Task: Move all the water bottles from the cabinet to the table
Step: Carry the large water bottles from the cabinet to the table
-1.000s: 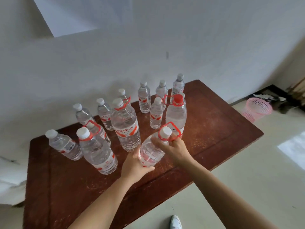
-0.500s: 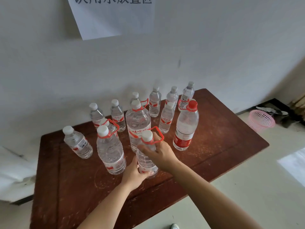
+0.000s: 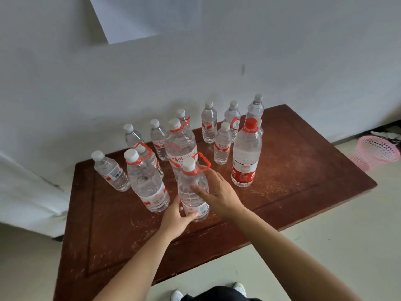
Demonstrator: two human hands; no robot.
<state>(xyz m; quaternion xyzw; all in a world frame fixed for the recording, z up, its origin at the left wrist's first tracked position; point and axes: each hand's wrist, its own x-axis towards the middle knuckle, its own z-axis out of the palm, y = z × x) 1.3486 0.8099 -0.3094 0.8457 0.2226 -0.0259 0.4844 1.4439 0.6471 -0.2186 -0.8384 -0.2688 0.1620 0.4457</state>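
A large clear water bottle (image 3: 192, 192) with a white cap and a red carry handle stands upright on the brown wooden table (image 3: 303, 170), near its front middle. My left hand (image 3: 175, 218) is wrapped around the bottle's base. Just to the bottle's right, my right hand (image 3: 217, 192) has its fingers spread loosely, its thumb across the body and one fingertip by the handle. Several more bottles stand behind: a big one (image 3: 147, 183) to the left, another (image 3: 181, 146) straight behind, a red-capped one (image 3: 246, 157) to the right, and small ones along the wall.
A pink plastic basket (image 3: 377, 153) sits on the floor past the table's right end. A sheet of paper (image 3: 141, 16) hangs on the white wall. A white covered object (image 3: 26, 198) lies left of the table. My shoes (image 3: 176, 295) show at the near edge.
The bottle went from tilted in both hands to upright on the table. My right hand has let go of the neck and handle and spread its fingers. The view tilted.
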